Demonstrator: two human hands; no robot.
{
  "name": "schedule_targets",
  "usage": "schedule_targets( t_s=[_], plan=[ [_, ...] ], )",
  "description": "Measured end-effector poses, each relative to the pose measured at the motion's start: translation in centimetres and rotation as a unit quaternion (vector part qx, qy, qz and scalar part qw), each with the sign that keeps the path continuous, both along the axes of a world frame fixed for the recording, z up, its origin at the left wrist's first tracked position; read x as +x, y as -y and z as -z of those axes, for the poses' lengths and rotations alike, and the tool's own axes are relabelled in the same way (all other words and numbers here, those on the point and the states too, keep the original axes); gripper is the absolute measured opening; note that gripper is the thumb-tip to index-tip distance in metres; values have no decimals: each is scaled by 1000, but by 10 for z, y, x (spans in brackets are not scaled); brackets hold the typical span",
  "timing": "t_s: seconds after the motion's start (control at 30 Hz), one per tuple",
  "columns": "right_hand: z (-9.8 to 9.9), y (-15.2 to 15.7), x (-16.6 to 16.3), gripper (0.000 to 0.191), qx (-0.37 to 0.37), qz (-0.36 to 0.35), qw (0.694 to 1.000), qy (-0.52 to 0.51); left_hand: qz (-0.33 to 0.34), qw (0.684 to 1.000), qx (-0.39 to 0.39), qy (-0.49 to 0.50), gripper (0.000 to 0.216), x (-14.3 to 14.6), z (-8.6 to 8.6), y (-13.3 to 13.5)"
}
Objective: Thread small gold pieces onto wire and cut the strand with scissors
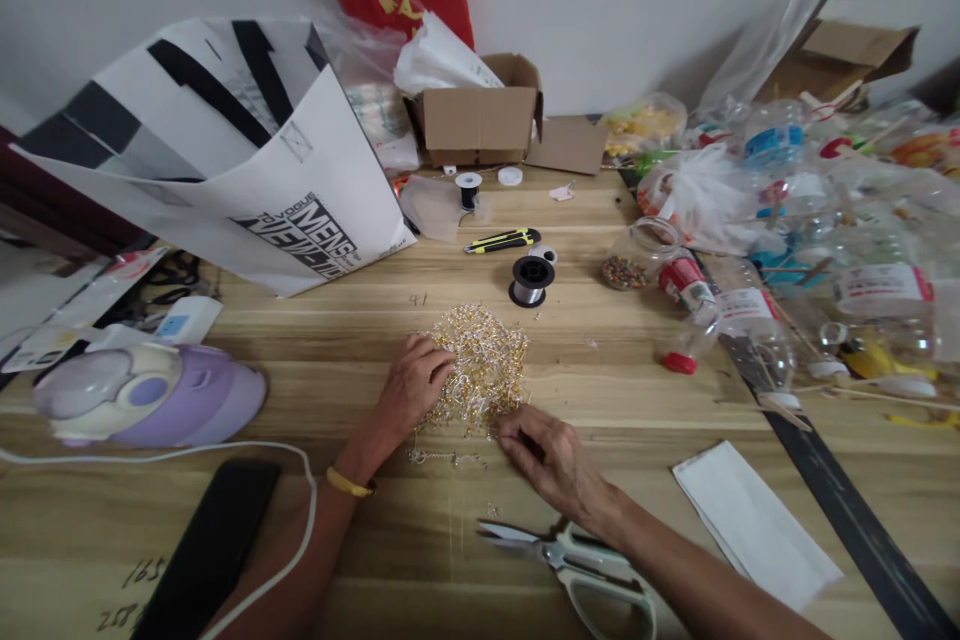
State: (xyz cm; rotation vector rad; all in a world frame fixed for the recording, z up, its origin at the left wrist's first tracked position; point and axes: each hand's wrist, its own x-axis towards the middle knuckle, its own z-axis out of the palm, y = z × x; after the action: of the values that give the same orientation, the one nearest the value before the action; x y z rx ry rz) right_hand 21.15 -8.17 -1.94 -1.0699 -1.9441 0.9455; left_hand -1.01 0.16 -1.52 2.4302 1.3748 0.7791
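A tangled heap of small gold and silver wire pieces (484,360) lies in the middle of the wooden table (600,400). My left hand (411,386) rests on the heap's left edge, fingers curled into the pieces. My right hand (547,455) sits at the heap's lower right, fingers pinched together on the table; what they hold is too small to see. A short strand of the pieces (446,457) lies between my hands. White-handled scissors (577,565) lie under my right wrist.
A wire spool (531,280), a yellow-black utility knife (501,241) and a jar of beads (634,260) lie beyond the heap. A paper bag (247,160), a cardboard box (480,115), a purple device (142,395), a black phone (214,545), a white envelope (754,520) and bottle clutter (810,240) surround.
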Motion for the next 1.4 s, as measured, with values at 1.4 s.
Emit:
schedule_targets(
  t_s=[1.4],
  plan=[
    [-3,0,2,12,-9,-7,1000,5,-66,987,-53,139,7,13,-15,-1]
  ],
)
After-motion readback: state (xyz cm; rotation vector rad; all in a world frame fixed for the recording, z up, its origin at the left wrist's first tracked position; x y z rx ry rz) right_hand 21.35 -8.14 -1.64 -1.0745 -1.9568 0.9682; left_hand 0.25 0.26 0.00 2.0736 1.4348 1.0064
